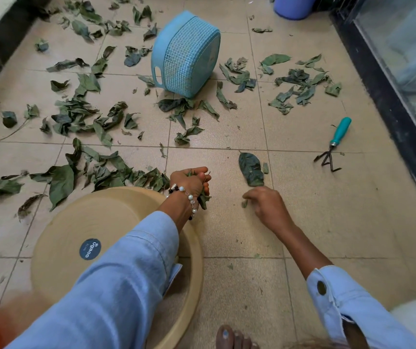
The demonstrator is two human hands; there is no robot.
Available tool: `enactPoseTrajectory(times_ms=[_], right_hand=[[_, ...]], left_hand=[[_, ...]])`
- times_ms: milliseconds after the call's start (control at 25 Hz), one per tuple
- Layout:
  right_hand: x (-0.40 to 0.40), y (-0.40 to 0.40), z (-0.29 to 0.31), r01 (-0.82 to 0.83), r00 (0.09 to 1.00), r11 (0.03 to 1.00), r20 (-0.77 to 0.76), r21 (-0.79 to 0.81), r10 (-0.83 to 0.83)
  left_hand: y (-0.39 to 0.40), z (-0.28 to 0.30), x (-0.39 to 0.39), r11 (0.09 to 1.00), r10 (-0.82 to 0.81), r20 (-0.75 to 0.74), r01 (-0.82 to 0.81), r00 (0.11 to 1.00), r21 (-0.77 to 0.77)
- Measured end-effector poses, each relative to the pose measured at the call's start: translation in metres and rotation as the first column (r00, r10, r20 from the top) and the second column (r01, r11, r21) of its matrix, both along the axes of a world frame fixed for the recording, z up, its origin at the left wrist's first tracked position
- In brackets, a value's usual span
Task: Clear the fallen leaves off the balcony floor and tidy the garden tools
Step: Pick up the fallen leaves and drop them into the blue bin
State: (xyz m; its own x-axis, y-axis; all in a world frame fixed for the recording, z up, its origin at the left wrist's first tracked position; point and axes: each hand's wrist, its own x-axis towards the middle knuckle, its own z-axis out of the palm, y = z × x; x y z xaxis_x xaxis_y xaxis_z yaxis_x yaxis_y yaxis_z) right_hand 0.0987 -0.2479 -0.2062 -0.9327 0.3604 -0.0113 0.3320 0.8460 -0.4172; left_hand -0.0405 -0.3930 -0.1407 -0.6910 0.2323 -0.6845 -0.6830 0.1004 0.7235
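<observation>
Collecting leaves beside the beige basin (pixel 136 197).
We see the left hand (pixel 189 183) gripping a leaf bunch (pixel 203 197) at the basin's far rim; right of the basin, the right hand (pixel 264 205) pinches a leaf scrap (pixel 244 203); beyond lie a hand rake (pixel 334 144) and a tipped blue basket (pixel 185 54).

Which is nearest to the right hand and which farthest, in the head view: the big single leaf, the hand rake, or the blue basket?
From the right hand:
1. Big single leaf, just ahead of it.
2. Hand rake, ahead to the right.
3. Blue basket, far ahead, tipped on its side.
</observation>
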Motion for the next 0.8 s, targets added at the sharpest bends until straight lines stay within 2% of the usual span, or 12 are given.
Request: enactPoseTrajectory(times_ms=[160, 320, 360, 400, 440, 480, 520, 560, 600, 720, 760, 800], right_hand=[[0.028, -0.018, -0.014, -0.154, 0.983, 0.969, 0.125, 0.192, 0.131], [0.020, -0.025, -0.014, -0.191, 0.966, 0.958, 0.212, 0.214, 0.146], [0.016, -0.023, -0.008, -0.077, 0.988, 0.988, 0.144, 0.133, 0.058], [0.013, -0.020, -0.001, 0.130, 0.991, 0.991, 0.029, -0.028, -0.129], [0.009, -0.019, 0.008, 0.328, 0.935, 0.900, -0.035, -0.286, -0.352], [0.006, -0.019, 0.018, 0.399, 0.852, 0.717, -0.058, -0.571, -0.520], [0.002, -0.023, 0.028, 0.359, 0.798, 0.556, -0.063, -0.750, -0.600], [-0.003, -0.028, 0.036, 0.296, 0.792, 0.502, -0.085, -0.813, -0.605], [-0.008, -0.035, 0.042, 0.262, 0.816, 0.529, -0.107, -0.807, -0.568], [-0.016, -0.043, 0.049, 0.152, 0.943, 0.817, -0.166, -0.557, -0.288], [-0.016, -0.036, 0.047, 0.090, 0.976, 0.847, -0.124, -0.523, -0.181], [-0.016, -0.027, 0.050, 0.043, 0.992, 0.824, -0.072, -0.564, -0.101]], left_hand=[[0.007, -0.008, 0.011, 0.999, -0.034, -0.034, 0.034, 0.999, -0.011], [0.012, -0.010, 0.021, 0.999, -0.041, -0.007, 0.041, 0.999, -0.016], [0.012, -0.011, 0.022, 0.999, -0.041, 0.010, 0.041, 0.999, -0.019], [0.013, -0.012, 0.022, 0.999, -0.046, 0.023, 0.046, 0.999, -0.021], [0.015, -0.013, 0.023, 0.998, -0.055, 0.027, 0.056, 0.998, -0.025], [0.017, -0.014, 0.024, 0.997, -0.072, 0.032, 0.073, 0.997, -0.028], [0.020, -0.015, 0.027, 0.995, -0.092, 0.042, 0.093, 0.995, -0.023], [0.024, -0.016, 0.030, 0.993, -0.113, 0.053, 0.114, 0.992, -0.009], [0.027, -0.016, 0.034, 0.992, -0.127, 0.059, 0.127, 0.990, 0.008], [0.033, -0.019, 0.040, 0.997, -0.076, 0.072, 0.075, 0.995, 0.022], [0.033, -0.020, 0.038, 0.999, -0.044, 0.090, 0.042, 0.995, 0.025], [0.032, -0.021, 0.034, 0.999, -0.019, 0.112, 0.016, 0.993, 0.031]])
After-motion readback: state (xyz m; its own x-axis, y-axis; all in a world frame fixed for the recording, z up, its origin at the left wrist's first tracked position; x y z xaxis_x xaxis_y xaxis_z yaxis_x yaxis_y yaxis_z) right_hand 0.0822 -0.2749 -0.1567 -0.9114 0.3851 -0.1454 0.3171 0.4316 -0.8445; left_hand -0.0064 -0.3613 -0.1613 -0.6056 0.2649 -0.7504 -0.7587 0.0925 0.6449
